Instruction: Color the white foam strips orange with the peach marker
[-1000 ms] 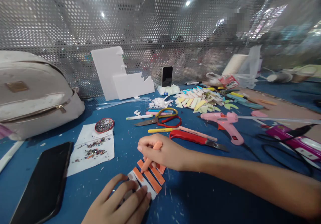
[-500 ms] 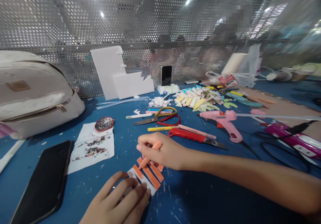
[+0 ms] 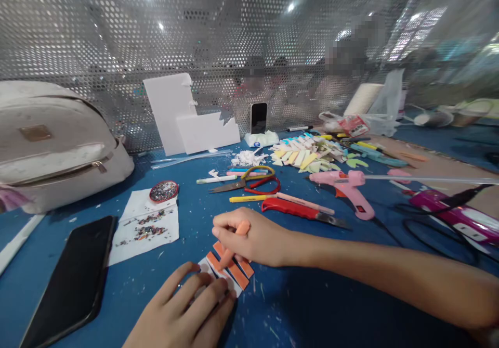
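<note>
My right hand (image 3: 249, 236) is closed around a thick orange marker (image 3: 234, 246), tilted with its lower end on a partly orange strip (image 3: 213, 261). That strip's lower right part is still white. Beside it, orange strips (image 3: 238, 274) lie side by side on the table, partly under my right hand. My left hand (image 3: 191, 306) rests with fingers spread over the near side of the white strip (image 3: 235, 286), pressing on it. Its fingertips hide part of the strip.
Beyond my right hand lie a red utility knife (image 3: 290, 209), scissors (image 3: 244, 183) and a yellow pen (image 3: 249, 198). A pink glue gun (image 3: 346, 187) is at right. A phone (image 3: 72, 280), glitter-strewn paper (image 3: 127, 236) and a backpack (image 3: 58, 155) are at left.
The marker's lower end has shifted slightly down and right along the strip, and the marker leans more. My left hand stays on the strip. The view has shifted slightly.
</note>
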Tool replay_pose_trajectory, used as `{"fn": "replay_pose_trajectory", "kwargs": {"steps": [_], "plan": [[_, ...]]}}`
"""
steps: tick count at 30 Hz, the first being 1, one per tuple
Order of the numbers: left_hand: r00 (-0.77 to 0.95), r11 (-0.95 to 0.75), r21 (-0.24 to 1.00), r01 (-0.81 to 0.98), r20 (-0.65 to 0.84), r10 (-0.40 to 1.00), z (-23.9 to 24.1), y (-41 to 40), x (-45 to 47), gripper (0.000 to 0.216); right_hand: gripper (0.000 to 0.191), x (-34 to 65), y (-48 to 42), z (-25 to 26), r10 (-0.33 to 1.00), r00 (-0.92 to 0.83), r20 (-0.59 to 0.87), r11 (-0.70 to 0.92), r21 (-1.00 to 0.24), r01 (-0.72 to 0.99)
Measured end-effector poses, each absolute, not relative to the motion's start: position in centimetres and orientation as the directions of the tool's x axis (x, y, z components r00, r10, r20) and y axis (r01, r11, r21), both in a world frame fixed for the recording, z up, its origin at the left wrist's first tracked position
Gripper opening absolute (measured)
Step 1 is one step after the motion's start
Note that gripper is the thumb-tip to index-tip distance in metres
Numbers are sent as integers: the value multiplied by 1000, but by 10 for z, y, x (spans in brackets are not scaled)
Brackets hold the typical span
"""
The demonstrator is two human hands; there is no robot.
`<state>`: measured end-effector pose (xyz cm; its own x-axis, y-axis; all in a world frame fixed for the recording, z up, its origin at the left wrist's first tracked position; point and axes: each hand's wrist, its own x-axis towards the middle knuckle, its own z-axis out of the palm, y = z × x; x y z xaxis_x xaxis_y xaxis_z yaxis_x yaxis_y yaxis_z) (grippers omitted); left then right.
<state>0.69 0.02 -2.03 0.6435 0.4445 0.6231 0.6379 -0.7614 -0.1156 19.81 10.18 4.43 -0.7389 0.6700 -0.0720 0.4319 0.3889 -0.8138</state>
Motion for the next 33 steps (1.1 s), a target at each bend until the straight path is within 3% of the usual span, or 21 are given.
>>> {"fn": "replay_pose_trajectory", "kwargs": {"steps": [5,9,13,17,33], "plan": [[640,-755,-113,646,620,455,-17,1,11,34,36,198,101,45,628,-765,-139,355,-824,442],[644,-759,-93,644,601,472,-15,1,11,36,35,199,101,43,666,-741,-88,369,-824,430],[634,-754,-96,649,616,467,-15,1,9,34,36,199,100,42,604,-781,-157,311,-856,413],[625,-755,-91,650,629,463,-17,0,10,32,35,199,100,45,658,-748,-88,376,-822,428],[638,-765,-87,638,616,462,-17,0,9,32,36,199,101,47,639,-758,-131,360,-820,445]]}}
